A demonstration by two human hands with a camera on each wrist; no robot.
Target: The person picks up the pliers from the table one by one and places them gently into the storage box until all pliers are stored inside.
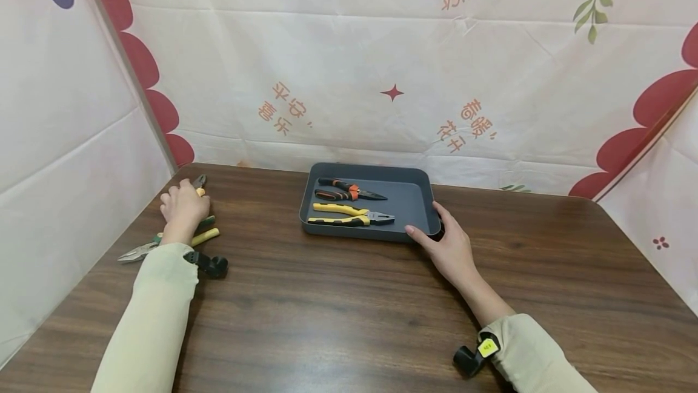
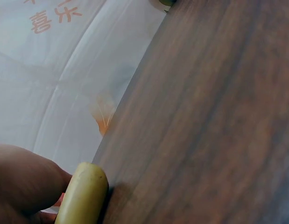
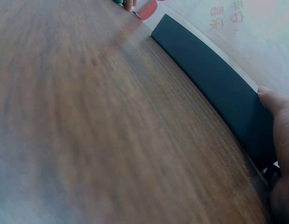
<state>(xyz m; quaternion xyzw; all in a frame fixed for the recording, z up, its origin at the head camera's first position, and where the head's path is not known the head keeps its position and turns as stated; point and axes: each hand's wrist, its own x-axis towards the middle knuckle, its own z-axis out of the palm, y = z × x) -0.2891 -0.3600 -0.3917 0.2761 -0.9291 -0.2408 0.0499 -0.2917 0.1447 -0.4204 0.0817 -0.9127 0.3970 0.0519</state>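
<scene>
At the left of the table my left hand curls its fingers over a pair of pliers, whose dark jaws stick out past the fingers; most of it is hidden. Beneath that wrist lie long-nosed pliers with green and yellow handles. In the left wrist view my thumb is beside a yellow handle; I cannot tell which pliers it belongs to. My right hand grips the near right corner of a dark grey tray, thumb on the front rim. Inside lie orange-and-black pliers and yellow-and-black pliers.
The tray stands near the back of the brown wooden table. A white printed cloth hangs along the back edge and both sides. Each wrist wears a small black camera.
</scene>
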